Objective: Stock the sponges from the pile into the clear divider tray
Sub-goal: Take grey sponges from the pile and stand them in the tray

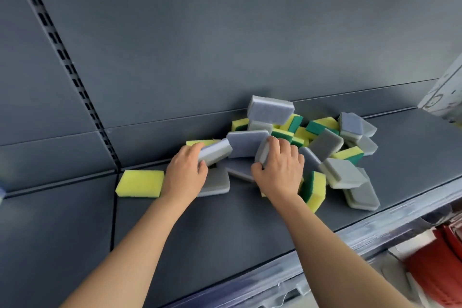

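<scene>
Gray shelf (pixel 225 227) w/ sponge pile (pixel 322 147), 1 yellow sponge (pixel 140 183).

Grey sponges (pixel 271 110): about 14, with some half hidden in the heap
Yellow-and-green sponges (pixel 140 184): about 10, 1 lying apart from the heap
Hands: 2, left hand (pixel 186 175) and right hand (pixel 280 170)
Shelf (pixel 225 227): 1

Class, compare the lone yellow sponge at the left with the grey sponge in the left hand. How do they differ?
The yellow sponge lies flat on the shelf, untouched; the grey sponge is tilted, gripped by the left hand. One is yellow, the other grey with a bluish face. Both are rectangular blocks.
</scene>
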Motion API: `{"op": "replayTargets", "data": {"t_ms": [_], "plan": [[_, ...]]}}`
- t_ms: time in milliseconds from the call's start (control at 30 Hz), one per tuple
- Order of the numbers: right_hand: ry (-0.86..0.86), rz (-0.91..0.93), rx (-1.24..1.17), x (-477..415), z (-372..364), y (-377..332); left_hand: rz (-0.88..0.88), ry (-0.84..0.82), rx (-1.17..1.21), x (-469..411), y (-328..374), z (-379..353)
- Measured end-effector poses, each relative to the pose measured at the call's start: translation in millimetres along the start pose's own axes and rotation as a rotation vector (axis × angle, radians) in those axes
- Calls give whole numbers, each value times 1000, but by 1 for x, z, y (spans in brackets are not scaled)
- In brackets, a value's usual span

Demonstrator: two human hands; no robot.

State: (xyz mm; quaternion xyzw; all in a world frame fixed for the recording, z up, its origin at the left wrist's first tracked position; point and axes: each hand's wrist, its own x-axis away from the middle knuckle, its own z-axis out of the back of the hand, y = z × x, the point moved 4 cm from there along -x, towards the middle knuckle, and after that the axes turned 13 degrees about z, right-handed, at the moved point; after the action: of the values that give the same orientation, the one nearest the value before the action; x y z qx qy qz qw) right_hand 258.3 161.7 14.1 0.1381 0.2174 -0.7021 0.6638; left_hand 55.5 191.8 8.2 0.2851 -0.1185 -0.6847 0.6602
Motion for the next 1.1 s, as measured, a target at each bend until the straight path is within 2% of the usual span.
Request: {"op": "replayTargets", "data": {"t_ms": [200,367,467,600,700,900,1100], "plan": [[255,60,-133,0,34,-6,27,222,158,18,9,24],[417,206,-419,5,61,-29,84,324,262,40,11,53],[307,307,-696,10,64,-53,146,338,302,55,7,68],[23,250,-1110,18,54,-81,213,338,318,80,-7,83],[-125,238,-1293,27,51,-104,326,289,410,99,-21,94],[-328,428,-1355,49,52,-167,509,284,569,129,-54,126],[-269,756,-1183,75,57,-241,628,244,665,162,-113,168]]}}
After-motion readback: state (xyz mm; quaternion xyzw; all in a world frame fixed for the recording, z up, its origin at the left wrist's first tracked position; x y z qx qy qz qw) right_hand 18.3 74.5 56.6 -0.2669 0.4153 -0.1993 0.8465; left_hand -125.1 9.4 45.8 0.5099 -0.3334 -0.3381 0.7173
